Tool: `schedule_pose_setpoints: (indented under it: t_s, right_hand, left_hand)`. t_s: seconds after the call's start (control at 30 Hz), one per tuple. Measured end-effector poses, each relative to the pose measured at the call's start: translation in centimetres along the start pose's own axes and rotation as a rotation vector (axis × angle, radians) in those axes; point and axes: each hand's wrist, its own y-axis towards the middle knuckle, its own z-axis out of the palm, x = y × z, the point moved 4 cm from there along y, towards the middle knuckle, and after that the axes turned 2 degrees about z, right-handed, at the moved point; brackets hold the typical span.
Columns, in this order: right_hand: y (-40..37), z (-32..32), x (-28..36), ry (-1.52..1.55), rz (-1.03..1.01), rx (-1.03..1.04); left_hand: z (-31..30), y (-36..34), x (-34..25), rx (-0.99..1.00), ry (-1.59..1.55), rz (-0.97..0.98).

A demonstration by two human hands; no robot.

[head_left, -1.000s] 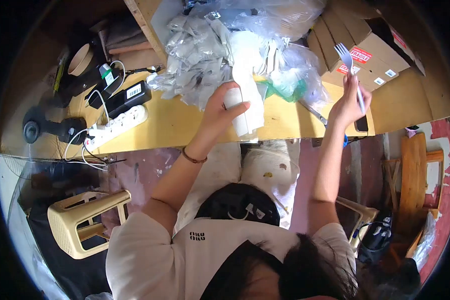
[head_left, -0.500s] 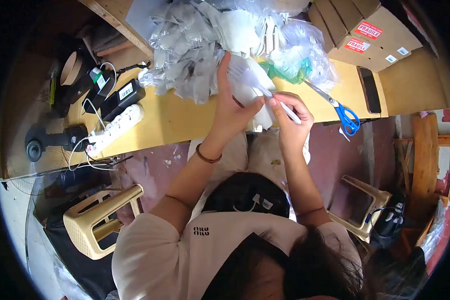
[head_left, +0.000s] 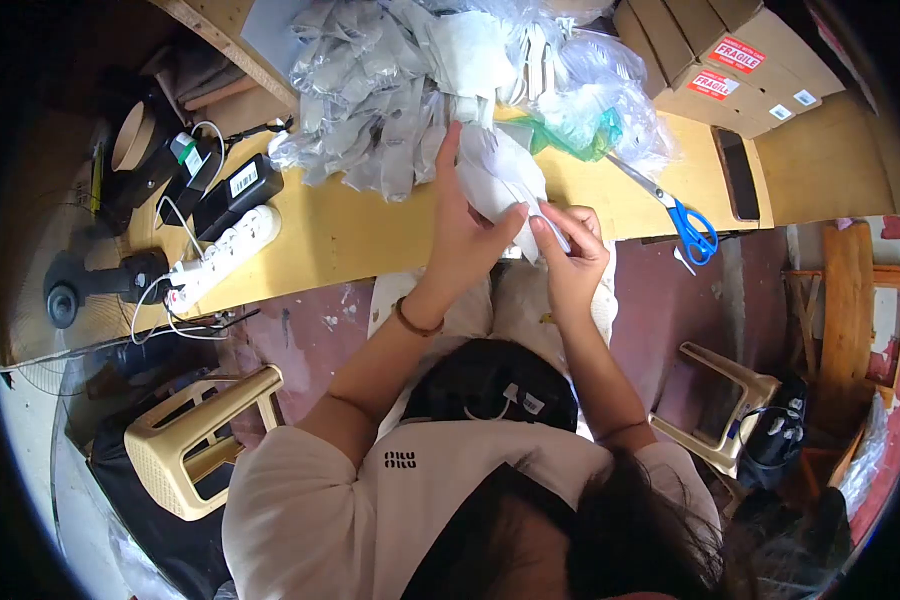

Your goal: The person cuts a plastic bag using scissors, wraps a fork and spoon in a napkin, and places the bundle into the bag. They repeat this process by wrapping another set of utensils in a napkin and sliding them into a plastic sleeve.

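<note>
My left hand (head_left: 467,222) grips a white napkin (head_left: 502,170) over the table's front edge, thumb on its lower part and index finger stretched up along its side. Closed at the napkin's lower right, my right hand (head_left: 573,250) pinches a white plastic utensil (head_left: 558,230), which lies against the napkin and is mostly hidden by it. Just beyond, a heap of wrapped napkin packets (head_left: 370,100) covers the table (head_left: 340,235). White plastic utensils (head_left: 538,60) and a clear bag with green parts (head_left: 600,125) lie behind my right hand.
Blue-handled scissors (head_left: 692,228) overhang the front edge at right, near a phone (head_left: 736,175) and cardboard boxes (head_left: 740,60). A power strip (head_left: 232,255), black boxes (head_left: 238,198) and a fan (head_left: 65,290) are at left. Stools (head_left: 195,440) stand on both sides.
The white utensil has moved up and left into the napkin, so less of it shows. My right hand has shifted slightly left and down along with it.
</note>
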Motion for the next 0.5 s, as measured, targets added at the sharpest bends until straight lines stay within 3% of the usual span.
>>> schedule_pose_setpoints:
  t_s: [0.17, 0.27, 0.5]
  right_hand:
    - [-0.3, -0.5, 0.2, -0.095, -0.052, 0.067]
    - [-0.2, -0.5, 0.8, -0.22, -0.225, 0.102]
    - [-0.5, -0.3, 1.1, -0.235, -0.16, 0.085]
  left_hand:
    - [-0.2, -0.6, 2.0, 0.041, -0.072, -0.046]
    - [-0.3, -0.8, 2.5, 0.055, -0.029, -0.027]
    - [-0.3, -1.4, 3.0, 0.07, 0.057, -0.062]
